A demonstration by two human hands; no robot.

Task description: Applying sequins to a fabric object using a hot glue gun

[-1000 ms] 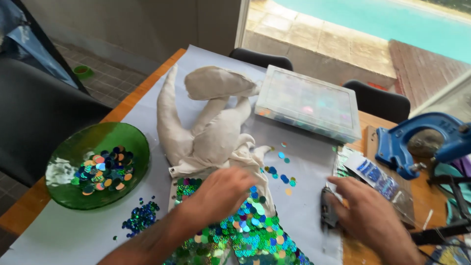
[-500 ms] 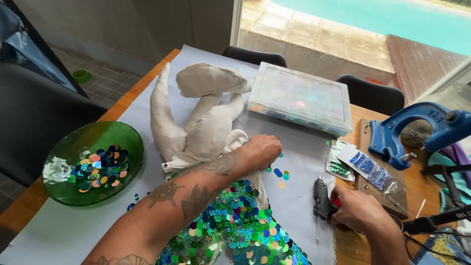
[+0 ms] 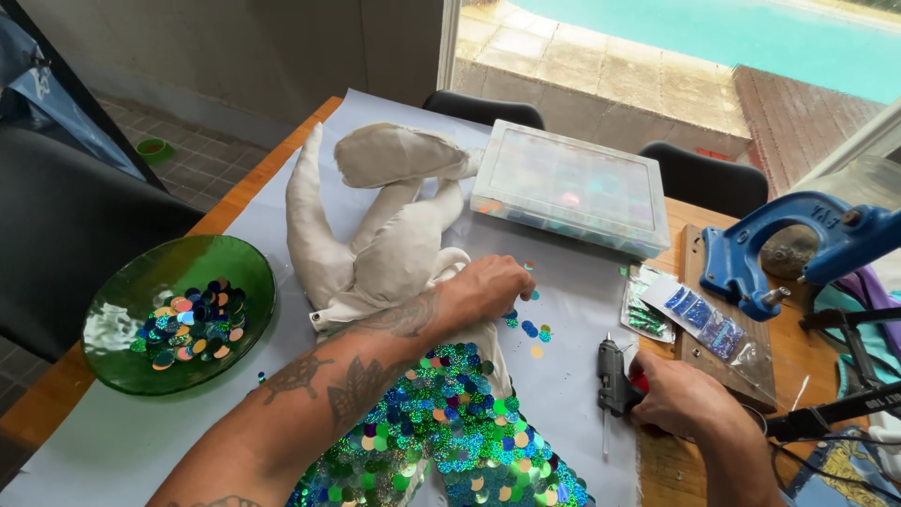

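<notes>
Curling its fingers over loose round sequins [image 3: 527, 327] on the grey paper sheet [image 3: 572, 282], the left hand [image 3: 488, 289] lies beside the cream stuffed fabric figure [image 3: 375, 244]; whether its grip is shut on one cannot be told. Right hand [image 3: 680, 396] grips the dark glue gun [image 3: 615, 378] near the counter [image 3: 807, 357] edge, just right of the sequins. Bare paper lies between them. Since a second ago, the left hand has moved up from the sequinned tail [image 3: 450, 422].

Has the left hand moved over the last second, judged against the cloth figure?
Yes. The left hand went from the sequinned part up and right, to the loose sequins beside the cloth figure.
</notes>
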